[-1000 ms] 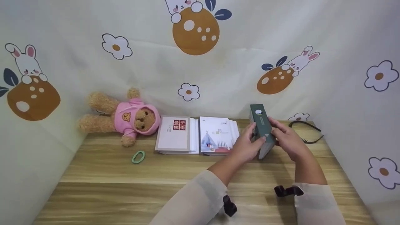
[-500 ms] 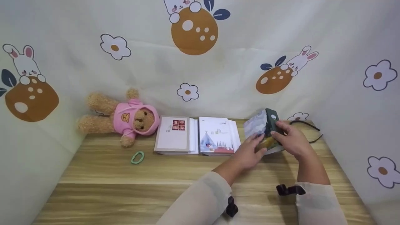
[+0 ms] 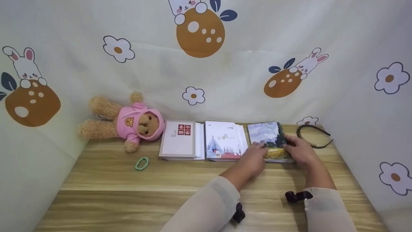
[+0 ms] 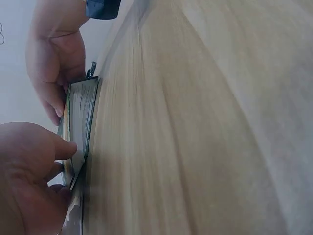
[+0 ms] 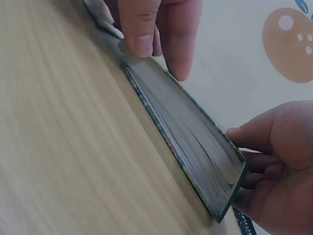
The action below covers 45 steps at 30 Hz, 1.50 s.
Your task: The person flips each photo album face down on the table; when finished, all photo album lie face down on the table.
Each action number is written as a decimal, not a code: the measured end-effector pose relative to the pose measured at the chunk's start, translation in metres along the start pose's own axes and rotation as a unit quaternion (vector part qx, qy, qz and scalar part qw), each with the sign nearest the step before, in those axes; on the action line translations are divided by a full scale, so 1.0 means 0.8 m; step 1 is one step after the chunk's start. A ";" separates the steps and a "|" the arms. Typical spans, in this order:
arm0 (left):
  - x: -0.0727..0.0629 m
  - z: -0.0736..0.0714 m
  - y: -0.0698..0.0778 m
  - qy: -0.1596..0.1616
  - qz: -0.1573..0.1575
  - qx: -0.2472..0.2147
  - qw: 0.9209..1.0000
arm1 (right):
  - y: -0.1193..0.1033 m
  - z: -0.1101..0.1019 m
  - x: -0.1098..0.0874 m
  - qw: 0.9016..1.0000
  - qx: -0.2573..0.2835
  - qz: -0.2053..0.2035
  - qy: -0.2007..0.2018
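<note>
A photo album [image 3: 265, 137] with a painted landscape cover and dark green spine lies cover up at the back right of the table. My left hand [image 3: 254, 158] grips its front left part; in the left wrist view the thumb [image 4: 66, 148] sits against the page edges. At the spine side, my right hand [image 3: 301, 149] holds the album, thumb and fingers bent about that edge in the right wrist view [image 5: 279, 166]. The pages [image 5: 190, 132] fan out slightly between the covers. Whether the lower cover fully touches the table cannot be told.
Left of the album lie a white album with a tent picture [image 3: 222, 138] and a beige-bordered album [image 3: 178, 138]. A teddy bear in pink [image 3: 132, 122], a green hair tie [image 3: 142, 163] and a black headband [image 3: 313, 137] lie around them. A patterned cloth [image 3: 154, 74] hangs behind.
The photo album has tipped left from standing with its spine up to lying with its painted cover up. Both hands have stayed on it and come down with it.
</note>
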State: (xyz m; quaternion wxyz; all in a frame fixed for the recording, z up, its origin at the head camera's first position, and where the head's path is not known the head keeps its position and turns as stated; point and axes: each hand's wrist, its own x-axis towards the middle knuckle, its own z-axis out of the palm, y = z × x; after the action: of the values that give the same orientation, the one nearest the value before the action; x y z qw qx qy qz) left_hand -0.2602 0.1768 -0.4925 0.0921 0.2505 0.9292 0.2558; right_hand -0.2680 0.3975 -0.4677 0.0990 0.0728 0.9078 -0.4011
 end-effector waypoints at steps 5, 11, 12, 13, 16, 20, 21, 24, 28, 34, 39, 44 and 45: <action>-0.005 -0.009 -0.009 0.017 0.016 -0.048 0.999 | -0.007 0.002 -0.001 1.000 0.012 0.002 0.016; -0.037 -0.025 -0.049 0.114 0.017 -0.219 0.969 | -0.043 0.019 -0.009 0.993 0.006 -0.053 0.101; -0.044 -0.029 -0.058 0.133 0.013 -0.241 0.961 | -0.050 0.024 -0.009 0.991 -0.002 -0.073 0.110; -0.050 -0.034 -0.067 0.151 0.007 -0.258 0.954 | -0.057 0.029 -0.010 0.990 -0.004 -0.089 0.111; -0.063 -0.053 -0.091 0.194 -0.003 -0.307 0.932 | -0.078 0.047 -0.007 0.987 0.001 -0.132 0.097; -0.075 -0.083 -0.119 0.218 -0.021 -0.355 0.909 | -0.110 0.077 -0.003 0.987 0.017 -0.148 0.069; -0.078 -0.090 -0.126 0.224 -0.028 -0.361 0.905 | -0.117 0.085 -0.002 0.987 0.023 -0.147 0.062; -0.090 -0.104 -0.145 0.239 -0.058 -0.364 0.898 | -0.137 0.109 0.002 0.989 0.039 -0.137 0.047; -0.100 -0.110 -0.168 0.253 -0.091 -0.359 0.894 | -0.149 0.134 0.007 0.989 0.054 -0.133 0.037; -0.099 -0.104 -0.178 0.213 -0.130 -0.415 0.875 | -0.142 0.149 0.013 0.984 0.072 -0.160 0.012; -0.099 -0.099 -0.173 0.179 -0.150 -0.424 0.875 | -0.134 0.154 0.016 0.986 0.073 -0.150 -0.014; -0.099 -0.089 -0.173 0.163 -0.129 -0.408 0.889 | -0.129 0.160 0.017 0.988 0.059 -0.142 -0.024; -0.099 -0.085 -0.173 0.158 -0.125 -0.406 0.891 | -0.127 0.161 0.016 0.988 0.057 -0.141 -0.025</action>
State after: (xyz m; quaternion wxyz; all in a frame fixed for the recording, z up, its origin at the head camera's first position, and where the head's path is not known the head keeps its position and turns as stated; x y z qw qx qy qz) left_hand -0.2705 0.0044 -0.5030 0.0686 0.0291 0.7704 0.6332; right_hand -0.2866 0.2346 -0.4827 0.0601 -0.0602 0.8817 -0.4640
